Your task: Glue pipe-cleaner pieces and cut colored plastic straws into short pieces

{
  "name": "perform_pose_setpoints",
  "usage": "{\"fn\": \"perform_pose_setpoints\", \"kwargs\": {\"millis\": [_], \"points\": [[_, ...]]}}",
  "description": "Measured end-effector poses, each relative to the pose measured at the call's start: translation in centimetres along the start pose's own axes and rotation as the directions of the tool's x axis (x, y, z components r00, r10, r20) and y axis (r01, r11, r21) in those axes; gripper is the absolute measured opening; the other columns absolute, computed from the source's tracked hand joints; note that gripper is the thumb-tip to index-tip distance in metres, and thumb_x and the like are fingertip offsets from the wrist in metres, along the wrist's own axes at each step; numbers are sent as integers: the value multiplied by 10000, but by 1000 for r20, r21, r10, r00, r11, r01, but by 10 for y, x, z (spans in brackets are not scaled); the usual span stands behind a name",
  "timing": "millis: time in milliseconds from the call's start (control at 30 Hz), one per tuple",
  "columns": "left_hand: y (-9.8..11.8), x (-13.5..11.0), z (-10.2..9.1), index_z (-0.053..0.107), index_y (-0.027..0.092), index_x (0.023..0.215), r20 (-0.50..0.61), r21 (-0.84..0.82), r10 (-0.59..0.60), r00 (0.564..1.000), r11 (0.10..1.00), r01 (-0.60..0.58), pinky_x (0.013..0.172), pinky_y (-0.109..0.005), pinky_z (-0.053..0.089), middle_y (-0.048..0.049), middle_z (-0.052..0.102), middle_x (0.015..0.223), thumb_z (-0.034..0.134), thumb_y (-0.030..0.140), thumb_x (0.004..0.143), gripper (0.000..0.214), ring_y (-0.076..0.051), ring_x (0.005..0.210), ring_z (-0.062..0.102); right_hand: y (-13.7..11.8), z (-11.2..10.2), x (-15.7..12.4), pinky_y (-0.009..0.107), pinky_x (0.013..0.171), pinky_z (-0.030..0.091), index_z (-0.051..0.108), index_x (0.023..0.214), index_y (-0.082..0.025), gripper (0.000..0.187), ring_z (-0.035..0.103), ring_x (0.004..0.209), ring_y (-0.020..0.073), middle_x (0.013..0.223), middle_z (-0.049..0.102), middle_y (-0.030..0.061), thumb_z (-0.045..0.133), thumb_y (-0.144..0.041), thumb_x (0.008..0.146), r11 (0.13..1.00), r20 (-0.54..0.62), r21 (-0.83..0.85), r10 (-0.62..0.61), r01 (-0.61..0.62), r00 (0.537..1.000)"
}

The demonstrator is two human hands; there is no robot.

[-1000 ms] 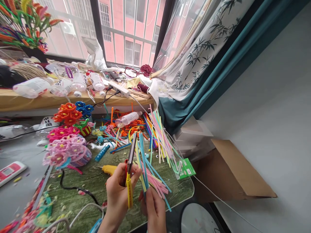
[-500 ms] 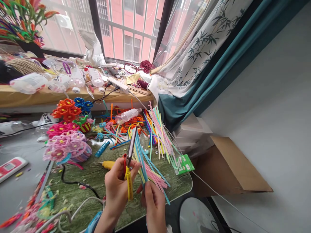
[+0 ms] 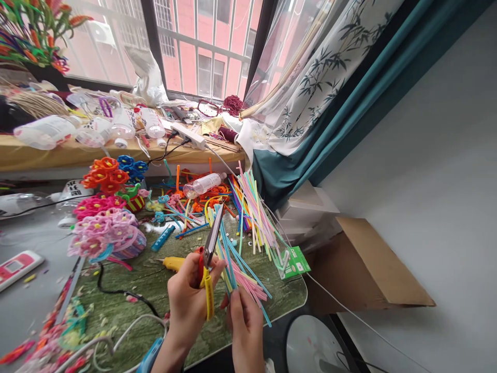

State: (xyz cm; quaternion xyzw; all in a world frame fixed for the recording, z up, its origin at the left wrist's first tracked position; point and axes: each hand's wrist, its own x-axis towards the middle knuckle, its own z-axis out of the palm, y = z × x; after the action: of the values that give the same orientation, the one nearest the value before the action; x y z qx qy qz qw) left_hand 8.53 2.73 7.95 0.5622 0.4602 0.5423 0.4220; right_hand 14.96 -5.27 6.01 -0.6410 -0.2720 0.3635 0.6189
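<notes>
My left hand (image 3: 189, 303) is closed around a pair of scissors (image 3: 208, 259) with red and yellow handles, blades pointing up and away. My right hand (image 3: 245, 326) pinches a bundle of pipe cleaners (image 3: 233, 264) in blue, yellow and pink, held upright just right of the blades. The blades lie against the bundle's upper part. Both hands hover over the near edge of a green mat (image 3: 155, 290).
Pipe-cleaner flowers (image 3: 104, 228) in pink, orange and blue sit at the left. Loose pipe cleaners (image 3: 252, 212), a clear bottle (image 3: 202, 184) and a yellow glue gun (image 3: 173, 263) lie on the mat. A cluttered sill (image 3: 77, 153), curtain and cardboard box (image 3: 368, 269) surround it.
The scissors have tilted a little to the right, against the bundle. Both hands have stayed almost in place while the view shifted slightly.
</notes>
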Motion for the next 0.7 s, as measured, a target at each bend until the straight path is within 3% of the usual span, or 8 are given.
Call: {"fn": "perform_pose_setpoints", "kwargs": {"millis": [200,267,467,567,700], "points": [[6,-5,-3,581,206,724,-58,27,-35,998,999,37,494,-197,471,43,625,625,735,309,720,185,-102,486,547,9,-22,16,220,445,300,525,619,-199,495,336,483,111,530,365,-54,469,-613,885,995,-69,-88,-59,53,996],[0,-11,-5,596,202,708,-85,97,-17,996,995,25,503,-200,470,40,619,616,742,342,708,202,-113,504,558,11,-35,24,218,411,296,522,609,-200,507,309,444,103,497,336,-68,488,-637,864,997,-91,-73,-46,40,995],[-23,-25,6,617,200,721,99,264,-44,994,964,16,496,-191,424,59,559,564,742,376,720,216,-106,495,513,7,-51,29,219,453,312,499,650,-203,468,296,473,102,538,329,-69,481,-606,888,1000,-113,0,16,-16,994],[-15,-21,16,600,203,726,136,151,-99,986,985,78,465,-199,426,53,588,586,742,386,719,232,-100,458,494,8,-50,26,223,431,282,512,642,-202,468,264,453,100,517,291,-80,484,-599,889,1000,-79,19,14,-12,997],[9,-8,23,566,208,771,150,-164,-204,968,960,227,361,-194,404,9,694,799,734,370,738,235,-64,375,481,24,-49,23,220,445,339,569,639,-185,472,382,475,109,559,459,-31,515,-590,877,1000,-31,-14,-23,23,999]]}}
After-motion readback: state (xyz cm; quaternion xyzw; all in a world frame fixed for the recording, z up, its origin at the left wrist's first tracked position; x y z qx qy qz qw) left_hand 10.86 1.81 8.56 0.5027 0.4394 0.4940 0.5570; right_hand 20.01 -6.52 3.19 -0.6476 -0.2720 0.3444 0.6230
